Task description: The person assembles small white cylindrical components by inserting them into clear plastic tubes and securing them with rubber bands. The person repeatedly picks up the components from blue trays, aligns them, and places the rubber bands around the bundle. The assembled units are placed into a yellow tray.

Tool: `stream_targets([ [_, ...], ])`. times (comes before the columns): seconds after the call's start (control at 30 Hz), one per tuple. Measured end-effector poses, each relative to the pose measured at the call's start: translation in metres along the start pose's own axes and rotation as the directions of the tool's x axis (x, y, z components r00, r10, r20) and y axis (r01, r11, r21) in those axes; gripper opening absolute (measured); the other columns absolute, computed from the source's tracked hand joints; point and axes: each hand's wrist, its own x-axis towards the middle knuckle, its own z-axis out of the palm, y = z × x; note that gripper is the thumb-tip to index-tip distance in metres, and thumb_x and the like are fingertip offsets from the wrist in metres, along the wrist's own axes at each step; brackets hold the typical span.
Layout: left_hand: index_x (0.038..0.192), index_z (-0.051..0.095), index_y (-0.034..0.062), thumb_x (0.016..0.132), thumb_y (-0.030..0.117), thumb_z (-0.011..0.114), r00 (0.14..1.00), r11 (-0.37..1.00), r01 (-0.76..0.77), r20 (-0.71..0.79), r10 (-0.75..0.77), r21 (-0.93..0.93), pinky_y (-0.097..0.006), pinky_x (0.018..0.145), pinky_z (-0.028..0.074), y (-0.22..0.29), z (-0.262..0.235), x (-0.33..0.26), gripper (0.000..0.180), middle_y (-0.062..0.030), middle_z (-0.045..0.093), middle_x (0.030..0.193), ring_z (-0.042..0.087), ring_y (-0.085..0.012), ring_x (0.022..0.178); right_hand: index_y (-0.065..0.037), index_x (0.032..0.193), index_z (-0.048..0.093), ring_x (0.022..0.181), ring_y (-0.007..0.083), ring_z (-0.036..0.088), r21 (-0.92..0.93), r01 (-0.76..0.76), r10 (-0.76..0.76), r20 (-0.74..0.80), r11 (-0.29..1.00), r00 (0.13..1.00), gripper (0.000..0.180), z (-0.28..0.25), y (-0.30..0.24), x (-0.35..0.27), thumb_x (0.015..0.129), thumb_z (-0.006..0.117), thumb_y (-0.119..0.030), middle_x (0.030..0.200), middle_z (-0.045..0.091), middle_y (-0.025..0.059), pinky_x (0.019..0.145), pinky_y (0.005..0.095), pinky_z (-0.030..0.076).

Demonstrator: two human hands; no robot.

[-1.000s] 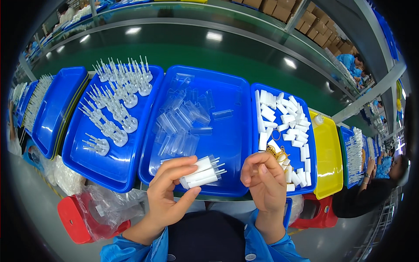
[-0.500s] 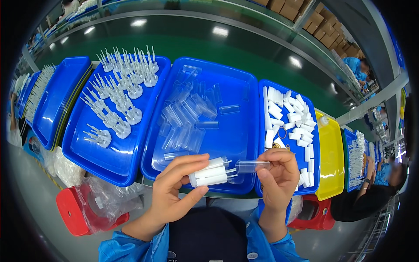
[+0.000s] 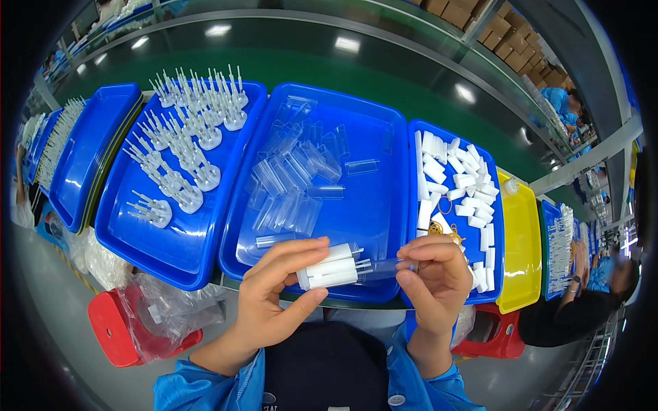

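Head view: beyond our hands we see a row of blue trays. The tray just past our left hand (image 3: 271, 301) holds loose clear tubes (image 3: 291, 181); the tray further left (image 3: 171, 240) carries white pronged pieces (image 3: 188, 140) standing upright; the tray beyond our right hand (image 3: 439, 281) is filled with small white blocks (image 3: 459, 181). A yellow tray (image 3: 521, 246) lies to the right of that, and a red stool (image 3: 116, 325) under a plastic bag sits left of our left wrist. Our left hand grips a bundle of white sticks (image 3: 329, 270), lying sideways between thumb and fingers. Our right hand pinches a clear tube (image 3: 384, 267) whose end meets the bundle's thin tips. We cannot make out whether the tips are inside the tube.
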Motion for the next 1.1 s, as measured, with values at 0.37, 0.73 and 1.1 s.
stream_targets([
  [0.37, 0.123, 0.06, -0.0017, 0.081, -0.005, 0.069, 1.0, 0.998, -0.002, -0.023, 0.003, 0.06, -0.036, 0.091, 0.057, 0.001, 0.003, 0.0, 0.043, -0.0199, 0.054, 0.129, 0.058, -0.0286, 0.118, 0.002, 0.098, 0.062, 0.082, 0.018, 0.061, -0.087, 0.03, -0.028, 0.018, 0.996, 0.999, 0.027, 0.003, -0.002, -0.001, 0.074, 0.071, 0.01, 0.102, 0.061, 0.0164, 0.073, 0.0277, 0.05],
  [0.73, 0.114, 0.066, -0.0011, 0.081, -0.004, 0.068, 0.998, 0.951, -0.057, 0.03, 0.05, 0.303, -0.028, 0.08, 0.053, 0.001, 0.001, -0.002, 0.033, -0.0202, 0.052, 0.129, 0.06, -0.0233, 0.108, 0.005, 0.104, 0.057, 0.087, 0.018, 0.062, 0.007, 0.019, -0.019, -0.031, 1.0, 0.999, 0.028, 0.011, 0.01, -0.011, 0.079, 0.067, 0.012, 0.107, 0.055, 0.0166, 0.078, 0.0286, 0.056],
  [1.1, 0.105, 0.067, -0.0008, 0.077, -0.006, 0.069, 0.997, 0.945, -0.071, 0.035, 0.063, 0.319, -0.029, 0.081, 0.052, 0.005, 0.006, -0.002, 0.028, -0.0194, 0.054, 0.126, 0.059, -0.0233, 0.107, 0.006, 0.106, 0.057, 0.092, 0.0189, 0.062, 0.044, -0.006, 0.008, -0.03, 0.999, 1.0, 0.027, 0.01, 0.012, -0.012, 0.081, 0.066, 0.012, 0.108, 0.054, 0.0167, 0.08, 0.029, 0.056],
])
